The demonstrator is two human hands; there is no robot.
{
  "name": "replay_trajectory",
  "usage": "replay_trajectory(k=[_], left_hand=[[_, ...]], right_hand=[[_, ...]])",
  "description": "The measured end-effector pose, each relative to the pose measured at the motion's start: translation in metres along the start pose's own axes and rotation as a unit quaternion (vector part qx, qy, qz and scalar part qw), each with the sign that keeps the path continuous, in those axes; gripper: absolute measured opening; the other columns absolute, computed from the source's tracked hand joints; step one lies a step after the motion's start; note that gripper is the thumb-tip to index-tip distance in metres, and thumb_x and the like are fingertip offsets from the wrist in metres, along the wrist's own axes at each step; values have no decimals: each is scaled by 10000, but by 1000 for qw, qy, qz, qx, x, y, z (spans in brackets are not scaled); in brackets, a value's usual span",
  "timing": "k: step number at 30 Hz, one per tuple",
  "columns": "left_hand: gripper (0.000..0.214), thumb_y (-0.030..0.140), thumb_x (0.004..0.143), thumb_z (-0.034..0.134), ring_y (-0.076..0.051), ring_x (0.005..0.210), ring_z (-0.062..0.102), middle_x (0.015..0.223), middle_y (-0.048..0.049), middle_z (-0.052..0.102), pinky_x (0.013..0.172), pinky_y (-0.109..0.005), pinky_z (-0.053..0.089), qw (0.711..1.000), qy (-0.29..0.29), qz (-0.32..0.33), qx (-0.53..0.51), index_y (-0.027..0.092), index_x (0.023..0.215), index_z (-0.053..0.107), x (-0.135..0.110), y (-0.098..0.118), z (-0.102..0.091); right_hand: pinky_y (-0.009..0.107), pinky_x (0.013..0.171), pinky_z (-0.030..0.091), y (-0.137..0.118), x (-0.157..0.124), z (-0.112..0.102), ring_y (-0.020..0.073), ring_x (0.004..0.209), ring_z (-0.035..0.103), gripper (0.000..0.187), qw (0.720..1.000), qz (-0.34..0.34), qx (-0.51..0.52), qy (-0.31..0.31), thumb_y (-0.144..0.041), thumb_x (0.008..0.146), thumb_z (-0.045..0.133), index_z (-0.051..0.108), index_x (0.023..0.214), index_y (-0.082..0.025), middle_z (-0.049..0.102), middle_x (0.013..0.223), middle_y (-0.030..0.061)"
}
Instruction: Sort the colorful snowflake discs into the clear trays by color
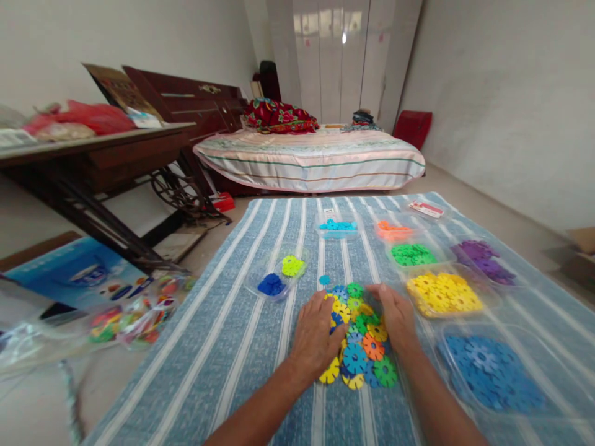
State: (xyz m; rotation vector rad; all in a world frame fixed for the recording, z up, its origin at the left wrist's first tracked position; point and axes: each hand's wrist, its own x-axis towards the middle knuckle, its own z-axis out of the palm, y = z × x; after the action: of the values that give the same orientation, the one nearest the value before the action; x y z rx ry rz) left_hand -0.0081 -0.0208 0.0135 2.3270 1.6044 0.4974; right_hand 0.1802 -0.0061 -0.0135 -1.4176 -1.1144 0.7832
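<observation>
Left hand [317, 335] and right hand [396, 316] spread flat, flanking notched plastic discs [361, 354], striped mat [232, 347]

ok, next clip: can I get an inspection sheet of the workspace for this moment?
Surface: striped mat, blue and white, spread on the floor.
Job's things: mixed pile of coloured toothed discs between the hands.
Clutter: clear trays of sorted pieces on the mat: yellow discs, green discs, orange discs, purple discs, blue discs; clear bag of mixed pieces off the mat's left edge.
Grippers: left hand open, flat on the pile's left side; right hand open, palm down on its right side.
Cables: nothing seen.
Surroundings: bed, dark wooden table, white wardrobe.
</observation>
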Motion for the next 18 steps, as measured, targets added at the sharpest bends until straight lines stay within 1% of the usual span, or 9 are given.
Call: replay_trajectory(k=[2,5,9,12,15,16,18], left_hand=[[504,312,790,512,-294,1290,362,1362,-177,438,1060,-499,309,1000,3,14,-16,109,1250,473,-2,3,4],[477,259,767,534,-278,1269,387,1327,-159,473,1052,-499,323,998,27,31,-50,133,1225,488,-3,3,9],[432,205,751,537,-257,1183,457,1232,-132,536,1015,-475,370,992,76,29,-99,155,1179,509,-2,0,8],[399,178,732,543,-239,1071,517,1105,-96,587,952,-443,422,987,97,10,-125,179,1131,534,0,-1,6],[362,155,711,547,-219,1014,536,1024,-76,603,919,-399,442,984,106,-16,-143,171,1073,561,3,-3,3],[341,149,710,543,-210,994,542,1001,-69,607,907,-384,447,983,106,-25,-147,168,1049,571,4,-3,2],[283,142,716,529,-191,946,556,947,-49,617,876,-354,458,982,102,-37,-156,172,990,592,6,-4,-1]], right_hand=[[358,791,470,0,-1,1,224,849,609,555,999,7,43,-26,-631,805,407,697,893,-167,698,898,73],[370,827,475,0,-4,3,223,874,617,536,993,27,108,-48,-616,811,417,696,895,-166,696,948,83],[383,839,471,-1,-8,4,228,875,623,492,988,30,132,-73,-570,822,451,698,889,-150,696,935,100],[378,819,475,-4,-11,2,230,854,623,477,991,26,107,-78,-561,818,462,703,863,-151,699,899,96],[356,760,485,-6,-13,1,217,804,615,464,996,5,54,-69,-541,834,439,696,875,-157,693,871,84],[348,740,485,-7,-14,1,209,783,609,442,997,-13,23,-66,-523,840,439,691,876,-161,687,852,76],[338,732,479,-9,-16,1,197,769,595,371,994,-71,-55,-70,-469,846,456,677,862,-172,669,826,62]])
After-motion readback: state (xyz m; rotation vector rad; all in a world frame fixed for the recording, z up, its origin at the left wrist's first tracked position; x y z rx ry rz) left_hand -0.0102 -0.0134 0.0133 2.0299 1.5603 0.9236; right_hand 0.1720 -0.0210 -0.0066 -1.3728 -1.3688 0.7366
